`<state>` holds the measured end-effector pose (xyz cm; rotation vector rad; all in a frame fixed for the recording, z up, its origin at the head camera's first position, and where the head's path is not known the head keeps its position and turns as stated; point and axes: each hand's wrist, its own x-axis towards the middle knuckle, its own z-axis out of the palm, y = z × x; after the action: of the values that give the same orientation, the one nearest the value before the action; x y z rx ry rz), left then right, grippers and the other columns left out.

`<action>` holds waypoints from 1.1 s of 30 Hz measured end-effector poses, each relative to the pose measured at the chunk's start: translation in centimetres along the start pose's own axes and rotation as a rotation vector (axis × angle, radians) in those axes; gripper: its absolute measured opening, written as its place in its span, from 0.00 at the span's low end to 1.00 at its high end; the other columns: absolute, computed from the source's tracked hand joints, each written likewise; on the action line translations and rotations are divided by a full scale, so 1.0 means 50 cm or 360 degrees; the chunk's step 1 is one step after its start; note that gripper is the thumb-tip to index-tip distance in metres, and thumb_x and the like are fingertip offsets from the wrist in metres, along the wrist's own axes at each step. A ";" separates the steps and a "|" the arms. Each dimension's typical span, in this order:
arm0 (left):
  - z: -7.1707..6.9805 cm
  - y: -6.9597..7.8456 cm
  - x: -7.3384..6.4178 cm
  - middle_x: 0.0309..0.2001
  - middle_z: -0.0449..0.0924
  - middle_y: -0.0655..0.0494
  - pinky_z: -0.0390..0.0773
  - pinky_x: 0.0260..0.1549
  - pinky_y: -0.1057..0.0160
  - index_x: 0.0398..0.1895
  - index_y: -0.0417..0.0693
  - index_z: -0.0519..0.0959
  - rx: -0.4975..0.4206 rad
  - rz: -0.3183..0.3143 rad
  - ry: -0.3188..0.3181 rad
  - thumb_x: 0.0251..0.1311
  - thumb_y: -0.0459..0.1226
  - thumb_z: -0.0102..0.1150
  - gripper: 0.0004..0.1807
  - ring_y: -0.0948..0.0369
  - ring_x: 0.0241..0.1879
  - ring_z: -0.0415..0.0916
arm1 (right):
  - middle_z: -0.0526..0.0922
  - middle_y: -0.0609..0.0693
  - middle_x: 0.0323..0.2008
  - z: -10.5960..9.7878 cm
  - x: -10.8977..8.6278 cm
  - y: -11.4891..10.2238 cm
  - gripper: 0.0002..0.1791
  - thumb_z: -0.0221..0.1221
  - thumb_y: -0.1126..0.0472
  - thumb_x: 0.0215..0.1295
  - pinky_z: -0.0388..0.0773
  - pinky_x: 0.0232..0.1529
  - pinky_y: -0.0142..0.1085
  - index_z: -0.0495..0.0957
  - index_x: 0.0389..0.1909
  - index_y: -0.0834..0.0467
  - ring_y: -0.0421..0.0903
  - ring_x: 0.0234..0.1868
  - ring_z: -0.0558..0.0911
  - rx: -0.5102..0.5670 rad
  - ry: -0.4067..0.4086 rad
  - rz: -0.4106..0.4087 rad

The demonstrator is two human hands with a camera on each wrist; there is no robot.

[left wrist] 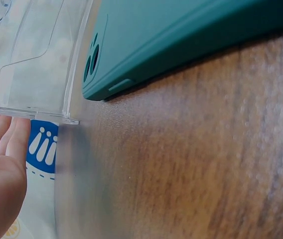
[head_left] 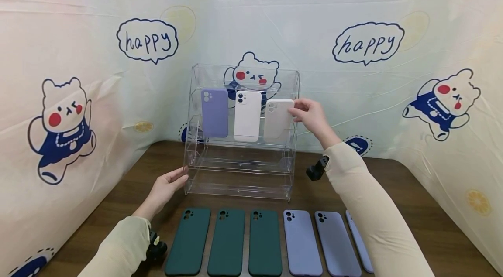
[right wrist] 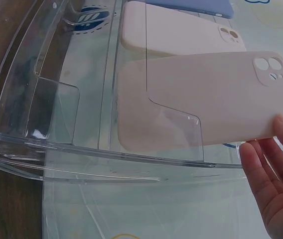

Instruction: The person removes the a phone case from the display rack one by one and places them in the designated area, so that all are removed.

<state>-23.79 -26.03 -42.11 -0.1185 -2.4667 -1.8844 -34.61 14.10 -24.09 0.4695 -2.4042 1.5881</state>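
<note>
Nearest the camera, the right sleeve [head_left: 377, 207] is crossing the lower right and partly covering the end of a row of phone cases. The right hand [head_left: 314, 115] is pinching the right edge of a pale case [head_left: 277, 117], thumb on the camera-hole face, fingers at the edge and behind. The pale case is standing upright at the right end of an upper tier of the clear rack [head_left: 241, 165]; its lower part is showing through clear plastic.

Just left of it, a white case [head_left: 246, 115] is standing upright in the same tier, and left of that a light purple case [head_left: 215, 113]. All three are facing forward, camera holes at upper left.

The left hand [head_left: 167, 187] is resting its extended fingers against the rack's left side, low down; it is not clamping on any case.

Further out, in front of the rack, three green cases [head_left: 225, 242] and three purple cases [head_left: 338, 242] are lying side by side on the brown bench [head_left: 412, 207], green to the left. Behind, a printed cloth [head_left: 251, 19] is hanging, bearing cartoon bears and the word "happy" twice.
</note>
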 end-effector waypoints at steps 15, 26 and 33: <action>0.000 0.000 0.000 0.66 0.57 0.42 0.65 0.56 0.58 0.68 0.35 0.56 0.0014 -0.0015 0.0006 0.68 0.40 0.48 0.30 0.49 0.62 0.59 | 0.78 0.58 0.41 -0.027 -0.009 -0.056 0.15 0.59 0.64 0.62 0.80 0.39 0.34 0.76 0.47 0.67 0.45 0.38 0.79 0.0072 0.0169 -0.0189; 0.002 0.001 0.000 0.66 0.57 0.41 0.65 0.55 0.57 0.68 0.35 0.56 0.0018 -0.0013 -0.0003 0.68 0.41 0.48 0.30 0.48 0.62 0.58 | 0.77 0.56 0.43 -0.097 -0.041 -0.085 0.16 0.57 0.61 0.64 0.80 0.38 0.33 0.74 0.49 0.66 0.46 0.39 0.80 0.0215 0.0226 -0.0184; 0.001 -0.003 0.004 0.66 0.57 0.41 0.66 0.55 0.58 0.67 0.35 0.56 0.0006 -0.0009 -0.0005 0.67 0.40 0.48 0.30 0.49 0.62 0.59 | 0.77 0.54 0.42 -0.150 -0.066 -0.051 0.18 0.56 0.58 0.64 0.80 0.34 0.32 0.73 0.50 0.66 0.43 0.38 0.79 0.0210 0.0237 -0.0119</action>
<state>-23.99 -26.01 -42.23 -0.1144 -2.4753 -1.8833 -30.51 20.54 -20.15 0.4422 -2.1587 1.6924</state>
